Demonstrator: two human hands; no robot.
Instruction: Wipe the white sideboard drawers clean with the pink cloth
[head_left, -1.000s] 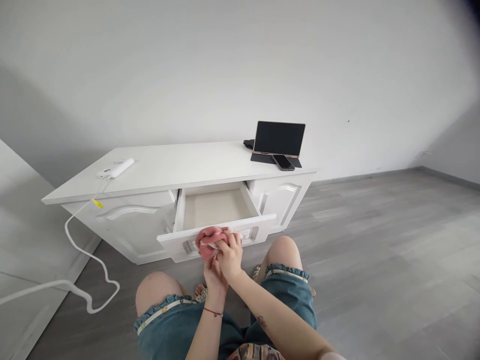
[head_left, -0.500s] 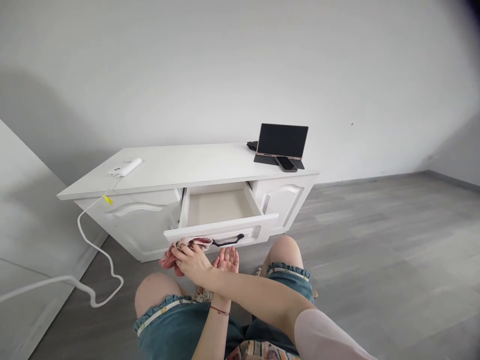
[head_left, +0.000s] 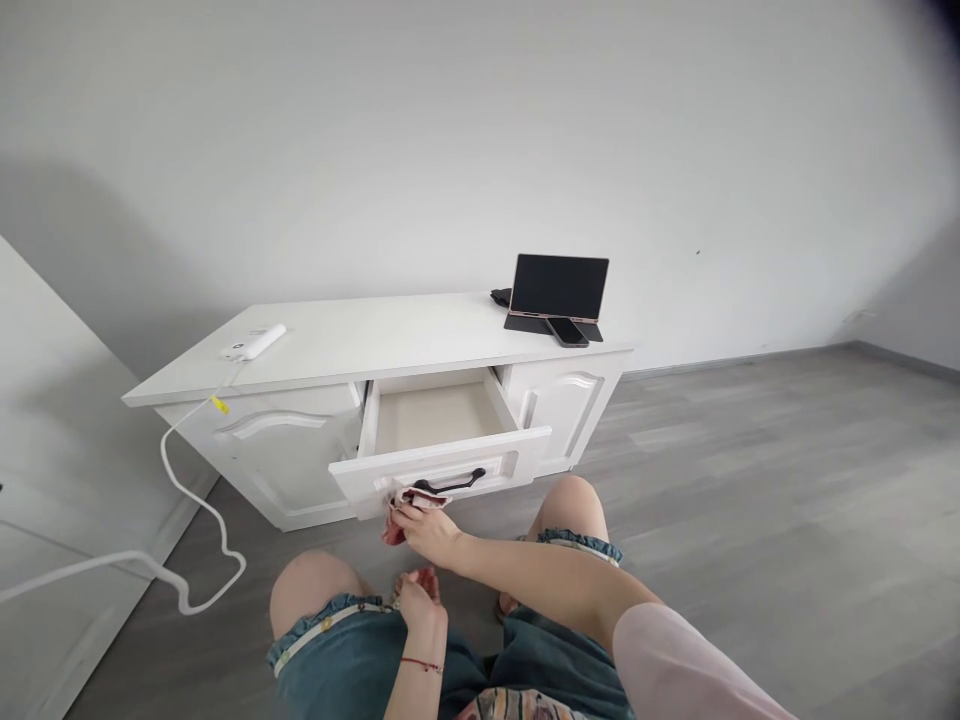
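Observation:
My right hand (head_left: 429, 535) grips a crumpled pink and white cloth (head_left: 421, 499) against the front of a pulled-out drawer (head_left: 352, 480). The cloth lies just below the left end of the drawer's black handle (head_left: 459, 483), and part of it hangs under my fingers. Inside the drawer, the pale bottom (head_left: 439, 412) shows bare. Lower down, between my knees, my left hand (head_left: 421, 598) hovers with loosely curled fingers and no object visible in it. A red bracelet (head_left: 422, 664) circles that wrist.
On the white cabinet (head_left: 375, 335) stand a tablet (head_left: 559, 287) in a folding case, a phone (head_left: 568, 332) and a small black item (head_left: 500, 297). A white power strip (head_left: 255, 343) lies at the left, its cable (head_left: 217, 515) looping down. A white panel (head_left: 45, 450) rises at far left.
My right hand has slid the cloth rightward and slightly down along the drawer front. My left hand has drawn back toward me and its fingers have curled.

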